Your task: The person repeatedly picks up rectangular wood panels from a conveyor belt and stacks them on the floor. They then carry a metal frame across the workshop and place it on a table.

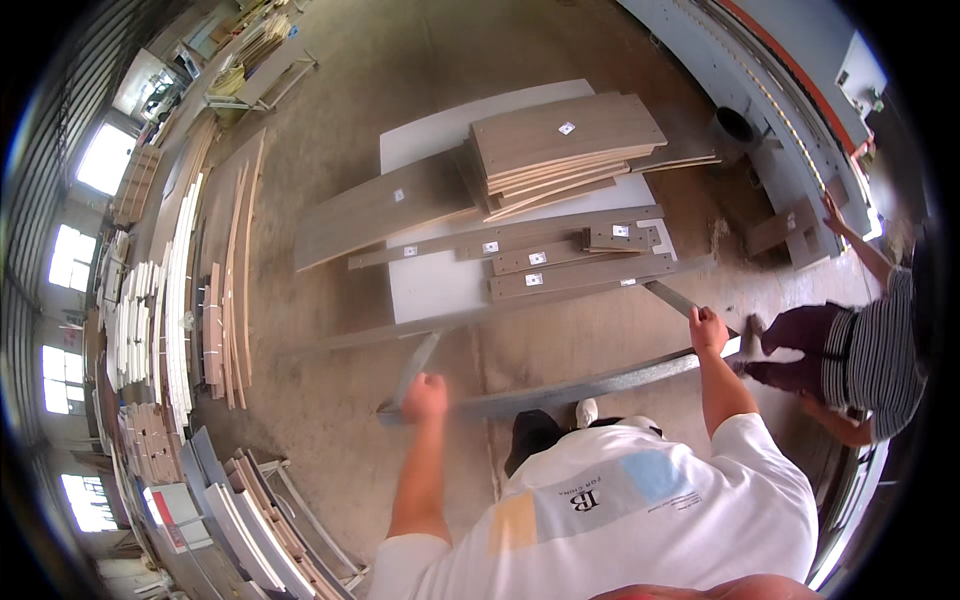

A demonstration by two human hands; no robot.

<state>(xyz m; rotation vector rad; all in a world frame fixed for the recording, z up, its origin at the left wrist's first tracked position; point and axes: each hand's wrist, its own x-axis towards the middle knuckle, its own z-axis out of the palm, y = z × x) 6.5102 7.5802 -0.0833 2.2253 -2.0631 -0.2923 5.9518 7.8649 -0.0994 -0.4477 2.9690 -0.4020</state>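
Observation:
My left hand, slightly blurred, is closed round the left side bar of a grey metal frame. With its fingers wrapped, my right hand grips the frame's right side bar. The frame's long near bar runs just in front of my body, and a long narrow brown strip lies across its far side. Beyond it, brown boards with small white labels lie on a white sheet. What supports the frame is hidden.
A stack of wide brown panels sits farther off, beside a single wide panel. White and brown strips lie along the left. At right, a co-worker in a striped shirt reaches toward a long machine. A dark round bin stands by it.

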